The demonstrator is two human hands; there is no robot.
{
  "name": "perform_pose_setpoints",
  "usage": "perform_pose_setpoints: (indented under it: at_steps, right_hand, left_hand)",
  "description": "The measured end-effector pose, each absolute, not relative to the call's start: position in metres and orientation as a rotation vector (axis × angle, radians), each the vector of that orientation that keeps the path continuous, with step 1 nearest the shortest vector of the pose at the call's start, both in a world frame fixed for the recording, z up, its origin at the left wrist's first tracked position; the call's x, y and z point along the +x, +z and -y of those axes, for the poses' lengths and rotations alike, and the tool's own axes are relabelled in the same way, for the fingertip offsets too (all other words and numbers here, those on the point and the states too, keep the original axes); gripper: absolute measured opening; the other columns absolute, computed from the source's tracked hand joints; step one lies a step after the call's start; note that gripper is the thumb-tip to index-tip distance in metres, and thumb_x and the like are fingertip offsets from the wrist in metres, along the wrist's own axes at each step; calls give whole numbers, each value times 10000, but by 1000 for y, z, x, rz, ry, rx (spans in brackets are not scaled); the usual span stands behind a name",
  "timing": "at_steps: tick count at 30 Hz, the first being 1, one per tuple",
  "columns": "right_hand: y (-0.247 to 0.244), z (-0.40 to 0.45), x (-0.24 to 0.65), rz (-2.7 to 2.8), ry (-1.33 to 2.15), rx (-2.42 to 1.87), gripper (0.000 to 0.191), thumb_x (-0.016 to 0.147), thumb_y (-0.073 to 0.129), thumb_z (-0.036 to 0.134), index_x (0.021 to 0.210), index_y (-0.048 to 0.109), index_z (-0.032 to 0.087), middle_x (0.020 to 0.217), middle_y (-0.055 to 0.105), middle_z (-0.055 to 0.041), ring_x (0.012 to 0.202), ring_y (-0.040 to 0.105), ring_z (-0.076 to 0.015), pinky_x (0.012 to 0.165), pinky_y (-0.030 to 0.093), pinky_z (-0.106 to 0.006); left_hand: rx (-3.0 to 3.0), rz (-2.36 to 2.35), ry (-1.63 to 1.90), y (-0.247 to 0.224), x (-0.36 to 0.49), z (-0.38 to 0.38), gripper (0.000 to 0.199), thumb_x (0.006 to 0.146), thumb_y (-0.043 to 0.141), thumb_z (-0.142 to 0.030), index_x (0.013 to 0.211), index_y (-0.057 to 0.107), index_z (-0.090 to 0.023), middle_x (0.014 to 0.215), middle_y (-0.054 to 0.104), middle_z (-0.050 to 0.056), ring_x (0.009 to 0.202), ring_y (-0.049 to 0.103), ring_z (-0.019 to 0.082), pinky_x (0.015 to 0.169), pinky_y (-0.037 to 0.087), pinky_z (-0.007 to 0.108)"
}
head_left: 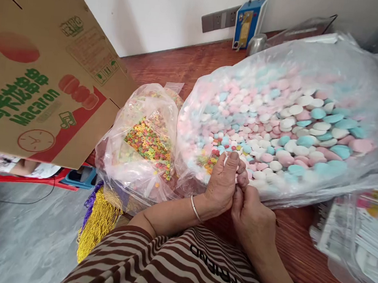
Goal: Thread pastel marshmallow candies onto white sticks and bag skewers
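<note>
My left hand (223, 179) is closed, thumb up, over the near edge of a large clear bag (366, 88) of pink, white and blue disc-shaped pieces (290, 145). My right hand (255, 218) is closed in a pinch against it, fingertips touching the left fingers. What they hold between them is hidden. Just beyond my left hand lie some small colourful rings (207, 160); I cannot tell whether they are in a packet. To the left stands an open clear bag (139, 104) holding many small red, yellow, green and orange rings (151, 144).
A large cardboard box (49, 55) rises at the left. Against the wall is a blue device (250, 22) beside a power strip (218, 21). Plastic-wrapped white items (367, 246) lie on the right of the red-brown table (169, 69). Gold tassels (99, 224) hang below its left edge.
</note>
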State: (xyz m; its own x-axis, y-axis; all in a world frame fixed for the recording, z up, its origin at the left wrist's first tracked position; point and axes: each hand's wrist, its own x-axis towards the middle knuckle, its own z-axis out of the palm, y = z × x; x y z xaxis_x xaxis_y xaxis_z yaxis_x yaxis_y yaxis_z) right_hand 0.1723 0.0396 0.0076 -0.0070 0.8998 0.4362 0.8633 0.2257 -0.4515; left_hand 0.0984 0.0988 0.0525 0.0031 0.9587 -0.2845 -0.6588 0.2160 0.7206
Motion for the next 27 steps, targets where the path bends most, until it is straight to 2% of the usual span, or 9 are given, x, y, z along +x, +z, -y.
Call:
perform_pose_setpoints:
  at_steps: [2, 5, 9, 10, 12, 15, 17, 22, 27]
  right_hand:
    - [7, -42, 167, 1871, 58, -1567, 317, 1049, 428, 320, 826, 601, 175, 494, 577, -10, 387, 530, -167, 429, 250, -271]
    - [9, -43, 163, 1830, 256, -1470, 291, 1051, 425, 304, 844, 592, 188, 580, 645, -25, 458, 593, -172, 458, 329, -268]
    - [16, -46, 175, 1555, 612, -1469, 231, 1041, 467, 338, 894, 588, 207, 651, 651, 6, 522, 598, -148, 519, 416, -251]
    - [16, -46, 180, 1477, 645, -1499, 228, 1037, 481, 358, 907, 593, 208, 632, 628, 19, 511, 575, -142, 518, 415, -250]
    - [16, -47, 191, 1357, 663, -1555, 240, 1028, 502, 401, 932, 605, 206, 595, 581, 39, 491, 530, -135, 506, 399, -253]
    - [14, -47, 203, 1286, 689, -1574, 263, 1022, 514, 435, 931, 611, 209, 571, 533, 52, 484, 490, -128, 499, 378, -255]
    - [12, -46, 205, 1281, 708, -1564, 268, 1024, 512, 437, 919, 609, 211, 579, 530, 50, 493, 488, -127, 505, 378, -255]
    - [12, -47, 206, 1308, 716, -1546, 262, 1027, 506, 406, 879, 601, 212, 620, 575, 37, 508, 513, -118, 529, 396, -248]
    - [15, -50, 206, 1363, 707, -1496, 209, 1017, 517, 337, 877, 605, 209, 623, 594, 44, 492, 515, -111, 530, 395, -239]
  left_hand:
    - [472, -869, 1368, 50, 96, -95, 561, 777, 765, -664, 748, 462, -193, 682, 449, -47, 566, 455, 57, 544, 410, 189]
    - [487, -860, 1352, 47, 88, -92, 541, 776, 768, -660, 768, 499, -191, 714, 517, -28, 681, 594, 105, 664, 500, 226]
    - [591, -845, 1298, 42, 55, -112, 591, 796, 696, -729, 1095, 600, -228, 1049, 692, 59, 888, 707, 182, 786, 558, 306]
    - [683, -883, 1334, 40, 43, -123, 576, 834, 668, -708, 1166, 599, -243, 1133, 697, 70, 924, 713, 188, 814, 560, 320]
    - [1006, -1073, 1353, 37, 20, -147, 452, 899, 672, -567, 1209, 624, -242, 1157, 711, 66, 948, 710, 184, 860, 552, 323]
    - [1772, -1320, 1066, 33, -5, -178, 155, 945, 630, -291, 1021, 732, -203, 1041, 738, 67, 1005, 678, 208, 929, 521, 350]
    - [2207, -1381, 743, 33, -10, -189, 153, 933, 603, -180, 925, 755, -196, 1000, 733, 79, 1025, 649, 233, 955, 493, 383]
    - [2632, -1526, 120, 38, -1, -187, 148, 927, 648, -240, 836, 758, -201, 980, 710, 108, 1028, 588, 297, 884, 441, 444]
    - [2646, -1557, 80, 40, 6, -180, 99, 899, 661, -172, 819, 715, -194, 956, 708, 111, 1039, 585, 310, 864, 420, 446]
